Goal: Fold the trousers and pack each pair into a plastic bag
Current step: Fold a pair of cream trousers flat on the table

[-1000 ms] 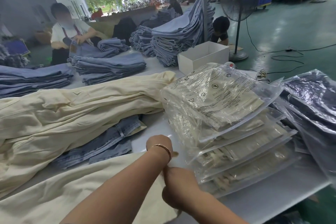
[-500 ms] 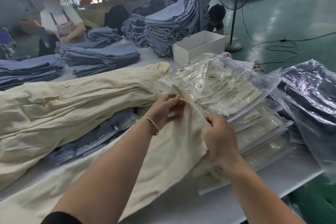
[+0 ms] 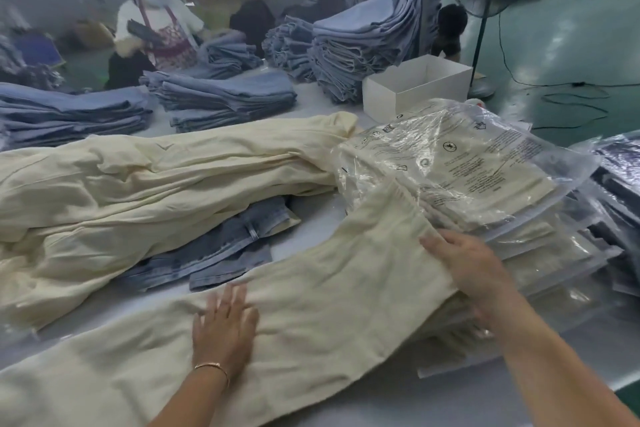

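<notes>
A cream pair of trousers (image 3: pixel 329 295) lies stretched across the near table, its waistband end draped up onto a stack of bagged cream trousers (image 3: pixel 485 184). My left hand (image 3: pixel 225 329) presses flat on the trouser leg, fingers spread. My right hand (image 3: pixel 467 263) rests on the fabric near the waistband, at the edge of the bagged stack, fingers nearly straight. A big heap of loose cream trousers (image 3: pixel 138 191) lies behind, over some blue jeans (image 3: pixel 221 246).
Stacks of folded blue jeans (image 3: pixel 225 97) fill the far table, and a person stands behind them. A white open box (image 3: pixel 415 83) sits past the bagged stack. Dark bagged garments (image 3: pixel 620 163) lie at the right. A standing fan (image 3: pixel 485 3) is on the green floor.
Both hands had lifted the waistband end up toward the bagged stack. Now the trousers lie laid out, my left hand has slid left along the leg and flattened, and my right stays near the waistband.
</notes>
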Motion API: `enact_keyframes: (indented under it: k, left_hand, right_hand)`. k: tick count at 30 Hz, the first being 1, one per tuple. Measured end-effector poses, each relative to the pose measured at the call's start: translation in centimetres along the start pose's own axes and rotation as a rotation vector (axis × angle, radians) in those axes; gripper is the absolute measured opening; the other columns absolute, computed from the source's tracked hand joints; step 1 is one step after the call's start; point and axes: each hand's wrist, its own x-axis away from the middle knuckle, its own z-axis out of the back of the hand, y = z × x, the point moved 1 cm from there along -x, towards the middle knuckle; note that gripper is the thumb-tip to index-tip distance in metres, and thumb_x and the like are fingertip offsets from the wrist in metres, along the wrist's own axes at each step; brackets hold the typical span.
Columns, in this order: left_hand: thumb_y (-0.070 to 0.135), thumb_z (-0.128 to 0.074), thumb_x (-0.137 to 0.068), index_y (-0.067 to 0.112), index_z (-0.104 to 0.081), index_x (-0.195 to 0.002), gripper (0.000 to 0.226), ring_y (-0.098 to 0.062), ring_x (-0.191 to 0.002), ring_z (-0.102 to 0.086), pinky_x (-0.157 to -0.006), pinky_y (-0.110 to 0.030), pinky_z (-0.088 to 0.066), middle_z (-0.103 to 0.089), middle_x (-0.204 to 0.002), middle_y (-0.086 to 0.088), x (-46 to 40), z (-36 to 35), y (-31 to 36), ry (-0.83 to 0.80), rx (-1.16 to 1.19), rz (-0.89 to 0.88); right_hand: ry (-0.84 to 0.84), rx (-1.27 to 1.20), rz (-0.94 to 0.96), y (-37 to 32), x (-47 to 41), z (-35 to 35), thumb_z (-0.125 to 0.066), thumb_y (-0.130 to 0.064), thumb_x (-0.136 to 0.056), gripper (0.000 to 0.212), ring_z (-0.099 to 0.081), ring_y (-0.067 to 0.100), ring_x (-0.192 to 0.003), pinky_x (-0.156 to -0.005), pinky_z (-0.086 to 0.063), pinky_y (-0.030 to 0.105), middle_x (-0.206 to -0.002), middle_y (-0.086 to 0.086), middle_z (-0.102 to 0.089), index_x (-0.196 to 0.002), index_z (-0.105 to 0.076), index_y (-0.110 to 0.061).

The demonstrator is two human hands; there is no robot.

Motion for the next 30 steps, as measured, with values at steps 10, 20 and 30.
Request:
enact_keyframes:
  k: [10,20,30]
  left_hand:
    - [0.051,-0.018,-0.099,0.035,-0.005,-0.153,0.058,-0.018,-0.148,0.008,-0.119,-0.048,-0.006,0.005,-0.161,0.008,0.6,1.0,-7.3,0.034,0.061,0.121]
    - [0.047,-0.023,-0.101,0.036,-0.009,-0.152,0.054,-0.015,-0.148,0.001,-0.119,-0.045,-0.007,0.005,-0.161,0.008,2.7,3.3,-18.1,-0.057,0.100,0.123]
    - [0.043,-0.029,-0.097,0.022,-0.062,-0.127,0.049,-0.020,-0.132,-0.043,-0.110,-0.039,-0.026,-0.053,-0.140,-0.001,4.3,4.3,-21.4,0.195,0.298,0.050]
  right_hand:
    - [-0.140,-0.088,-0.093,-3.2,0.6,-5.0,-0.054,0.003,-0.085,0.017,-0.066,0.026,-0.063,-0.055,-0.052,0.030,-0.079,0.019,-0.071,-0.093,-0.069,0.001]
    - [-0.372,0.132,0.155,-4.0,4.4,-22.3,-0.059,-0.013,-0.083,0.015,-0.058,0.035,-0.078,-0.073,-0.048,0.045,-0.088,0.017,-0.065,-0.096,-0.062,-0.007]
    - [-0.755,1.038,0.113,9.8,10.9,-38.6,-0.048,-0.035,-0.089,0.069,-0.055,0.029,-0.117,-0.092,-0.044,0.034,-0.127,0.010,-0.059,-0.151,-0.019,-0.026]
